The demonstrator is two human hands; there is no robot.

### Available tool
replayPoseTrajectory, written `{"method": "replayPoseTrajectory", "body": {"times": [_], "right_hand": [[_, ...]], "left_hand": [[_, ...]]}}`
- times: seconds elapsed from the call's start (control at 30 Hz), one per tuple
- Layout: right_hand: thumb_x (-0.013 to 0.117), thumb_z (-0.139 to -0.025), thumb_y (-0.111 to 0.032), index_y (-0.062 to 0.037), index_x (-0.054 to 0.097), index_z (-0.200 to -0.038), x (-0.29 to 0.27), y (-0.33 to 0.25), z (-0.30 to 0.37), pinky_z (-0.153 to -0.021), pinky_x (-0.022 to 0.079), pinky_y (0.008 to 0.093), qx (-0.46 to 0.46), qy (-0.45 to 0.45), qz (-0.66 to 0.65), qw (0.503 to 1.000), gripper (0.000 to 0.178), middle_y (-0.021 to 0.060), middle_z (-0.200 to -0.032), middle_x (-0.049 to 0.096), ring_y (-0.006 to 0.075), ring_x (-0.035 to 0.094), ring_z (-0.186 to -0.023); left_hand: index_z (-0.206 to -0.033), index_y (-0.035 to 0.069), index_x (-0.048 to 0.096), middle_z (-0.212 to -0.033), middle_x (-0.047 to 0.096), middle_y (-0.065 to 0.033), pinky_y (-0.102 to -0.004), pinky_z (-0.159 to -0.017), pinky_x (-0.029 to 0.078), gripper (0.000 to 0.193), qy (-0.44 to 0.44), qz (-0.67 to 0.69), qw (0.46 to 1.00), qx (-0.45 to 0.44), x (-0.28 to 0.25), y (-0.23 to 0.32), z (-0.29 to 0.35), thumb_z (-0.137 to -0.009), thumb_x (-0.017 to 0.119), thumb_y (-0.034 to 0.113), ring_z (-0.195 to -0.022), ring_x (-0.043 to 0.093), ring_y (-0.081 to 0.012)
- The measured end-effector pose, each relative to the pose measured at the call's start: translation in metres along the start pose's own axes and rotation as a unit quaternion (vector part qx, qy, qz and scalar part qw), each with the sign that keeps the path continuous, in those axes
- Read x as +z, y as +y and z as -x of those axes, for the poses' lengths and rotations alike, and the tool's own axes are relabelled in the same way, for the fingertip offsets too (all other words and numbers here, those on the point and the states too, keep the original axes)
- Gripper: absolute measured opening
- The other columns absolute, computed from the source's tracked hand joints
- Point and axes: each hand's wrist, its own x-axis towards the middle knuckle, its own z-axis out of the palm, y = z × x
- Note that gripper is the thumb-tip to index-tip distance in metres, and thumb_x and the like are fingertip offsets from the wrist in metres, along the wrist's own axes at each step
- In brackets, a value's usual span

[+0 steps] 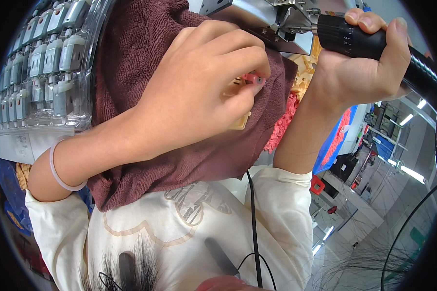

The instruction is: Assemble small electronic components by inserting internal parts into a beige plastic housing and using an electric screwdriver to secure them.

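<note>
My left hand is over a maroon towel, its fingers curled closed. Between thumb and fingertips sits a small pink plastic part. A pale yellow plastic piece shows below the palm, mostly covered by the hand. My right hand is wrapped round a black electric screwdriver at the upper right. The tool lies nearly level, its metal tip pointing left at a metal screw feeder. Whether the tip touches the feeder I cannot tell.
Small silver motors stand in rows in a clear plastic tray at the left. Pink parts and yellow parts lie beyond the towel. A blue bin holds more pink pieces. A black cable hangs down in front of me.
</note>
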Motion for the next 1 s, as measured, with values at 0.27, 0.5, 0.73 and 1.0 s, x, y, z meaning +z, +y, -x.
{"method": "replayPoseTrajectory", "body": {"times": [0.27, 0.5, 0.73, 1.0], "right_hand": [[0.060, -0.082, -0.012, -0.0026, 0.056, -0.081, 0.001, -0.002, 0.003, -0.061, 0.051, 0.0355, 0.004, -0.009, 0.001, 1.000, 0.010, 0.0123, -0.061, 0.055, 0.0220, 0.056, -0.058], [0.060, -0.081, -0.013, -0.0022, 0.056, -0.081, -0.014, -0.010, -0.003, -0.062, 0.050, 0.0357, -0.003, -0.019, 0.013, 1.000, 0.011, 0.0121, -0.062, 0.054, 0.0223, 0.055, -0.059], [0.059, -0.080, -0.014, -0.0017, 0.055, -0.081, -0.007, 0.000, 0.001, -0.062, 0.049, 0.0358, -0.016, -0.028, 0.027, 0.999, 0.013, 0.0119, -0.063, 0.054, 0.0226, 0.054, -0.059], [0.058, -0.079, -0.015, -0.0011, 0.055, -0.082, -0.013, 0.004, -0.002, -0.062, 0.048, 0.0360, -0.035, -0.033, 0.046, 0.998, 0.014, 0.0117, -0.063, 0.053, 0.0229, 0.053, -0.060]], "left_hand": [[-0.093, 0.008, 0.065, -0.108, 0.063, -0.0048, -0.0388, -0.094, 0.039, 0.019, -0.002, 0.007, 1.000, -0.008, -0.001, 0.002, 0.000, -0.075, 0.062, 0.011, -0.108, 0.054, -0.0265], [-0.092, 0.008, 0.065, -0.108, 0.062, -0.0046, -0.0389, -0.093, 0.039, 0.018, 0.009, 0.008, 1.000, -0.007, 0.001, 0.004, 0.001, -0.074, 0.064, 0.011, -0.107, 0.054, -0.0274], [-0.092, 0.009, 0.065, -0.108, 0.062, -0.0043, -0.0385, -0.092, 0.040, 0.019, 0.005, 0.009, 1.000, -0.003, 0.001, 0.002, -0.001, -0.073, 0.064, 0.012, -0.107, 0.054, -0.0272], [-0.092, 0.008, 0.065, -0.108, 0.063, -0.0048, -0.0382, -0.093, 0.040, 0.019, 0.002, 0.003, 1.000, -0.002, 0.001, 0.001, -0.004, -0.074, 0.062, 0.011, -0.106, 0.054, -0.0265]]}}
